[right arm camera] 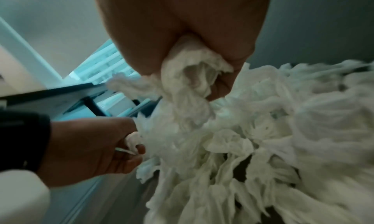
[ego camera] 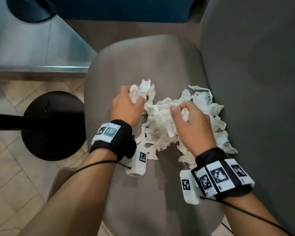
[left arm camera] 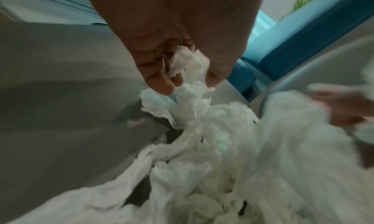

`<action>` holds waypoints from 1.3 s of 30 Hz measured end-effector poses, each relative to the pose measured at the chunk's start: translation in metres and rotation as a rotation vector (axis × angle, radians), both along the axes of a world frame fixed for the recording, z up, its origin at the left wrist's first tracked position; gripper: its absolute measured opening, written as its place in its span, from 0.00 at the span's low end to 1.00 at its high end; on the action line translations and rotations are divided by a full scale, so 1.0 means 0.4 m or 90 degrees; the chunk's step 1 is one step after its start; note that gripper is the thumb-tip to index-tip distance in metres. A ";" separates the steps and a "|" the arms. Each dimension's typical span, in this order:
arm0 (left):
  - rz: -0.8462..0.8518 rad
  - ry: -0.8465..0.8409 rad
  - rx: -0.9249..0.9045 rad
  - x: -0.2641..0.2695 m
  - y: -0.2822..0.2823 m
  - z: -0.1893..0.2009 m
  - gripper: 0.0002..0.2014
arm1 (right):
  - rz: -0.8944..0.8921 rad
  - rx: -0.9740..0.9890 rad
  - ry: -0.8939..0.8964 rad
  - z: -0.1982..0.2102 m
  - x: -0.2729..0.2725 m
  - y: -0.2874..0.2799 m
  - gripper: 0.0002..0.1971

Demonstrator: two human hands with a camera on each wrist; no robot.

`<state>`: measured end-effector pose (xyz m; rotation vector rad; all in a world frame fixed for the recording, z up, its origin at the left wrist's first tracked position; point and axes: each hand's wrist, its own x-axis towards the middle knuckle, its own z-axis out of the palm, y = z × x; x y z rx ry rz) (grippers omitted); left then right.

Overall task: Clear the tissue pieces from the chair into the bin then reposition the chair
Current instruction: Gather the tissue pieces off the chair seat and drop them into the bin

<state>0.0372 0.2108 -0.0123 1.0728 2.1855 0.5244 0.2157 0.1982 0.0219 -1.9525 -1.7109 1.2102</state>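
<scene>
Both hands clutch tissue pieces, fingertips buried.

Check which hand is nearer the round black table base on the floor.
Left. The left hand grips tissue at the seat's left side, closest to the black table base. The right hand grips tissue further right, mid-pile, across the chair seat.

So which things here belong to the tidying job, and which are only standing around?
Job:
tissue pieces
chair
left hand and right hand, both gripping tissue

Around:
black round table base
metal table top
tiled floor
</scene>
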 end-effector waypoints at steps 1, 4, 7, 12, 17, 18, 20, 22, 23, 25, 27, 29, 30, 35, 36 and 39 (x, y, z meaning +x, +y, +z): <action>-0.011 -0.012 -0.020 0.009 0.011 -0.013 0.19 | 0.023 -0.022 -0.022 -0.015 -0.010 0.011 0.13; -0.068 -0.005 -0.085 0.021 0.017 -0.059 0.24 | 0.103 -0.113 -0.116 -0.065 -0.019 0.033 0.28; -0.088 0.023 -0.103 0.014 0.003 -0.072 0.07 | 0.140 -0.106 -0.187 -0.095 -0.011 0.039 0.21; 0.070 -0.073 0.037 -0.034 -0.031 -0.037 0.04 | 0.046 -0.046 -0.116 -0.066 0.019 0.033 0.16; 0.194 -0.148 0.119 -0.088 -0.074 0.004 0.14 | -0.032 -0.008 -0.070 0.013 0.054 0.040 0.24; 0.190 -0.141 0.129 -0.084 -0.083 0.019 0.16 | -0.043 0.005 -0.062 0.024 0.063 0.043 0.25; 0.150 -0.119 0.139 -0.065 -0.100 0.044 0.13 | -0.072 0.031 -0.045 0.038 0.078 0.046 0.20; 0.081 -0.089 0.108 -0.033 -0.115 0.056 0.06 | -0.119 0.049 0.004 0.043 0.093 0.043 0.12; 0.044 -0.077 0.073 -0.014 -0.120 0.054 0.03 | -0.149 0.049 0.039 0.046 0.098 0.041 0.13; -0.021 -0.061 -0.011 0.020 -0.133 0.023 0.10 | -0.197 0.042 0.094 0.047 0.106 0.034 0.13; -0.085 -0.055 -0.077 0.045 -0.151 -0.011 0.18 | -0.212 0.028 0.099 0.045 0.110 0.026 0.09; -0.144 -0.032 -0.129 0.062 -0.173 -0.046 0.16 | -0.217 0.025 0.088 0.037 0.114 0.016 0.08; -0.163 -0.012 -0.138 0.067 -0.184 -0.058 0.11 | -0.218 0.027 0.090 0.034 0.117 0.009 0.08; -0.082 0.001 -0.068 0.065 -0.221 -0.040 0.11 | -0.148 0.003 0.111 0.030 0.117 -0.032 0.14; -0.062 0.002 -0.045 0.057 -0.222 -0.027 0.11 | -0.122 -0.019 0.122 0.029 0.110 -0.040 0.15; -0.051 0.053 0.040 0.016 -0.206 -0.006 0.07 | -0.015 -0.108 0.096 0.006 0.077 -0.068 0.12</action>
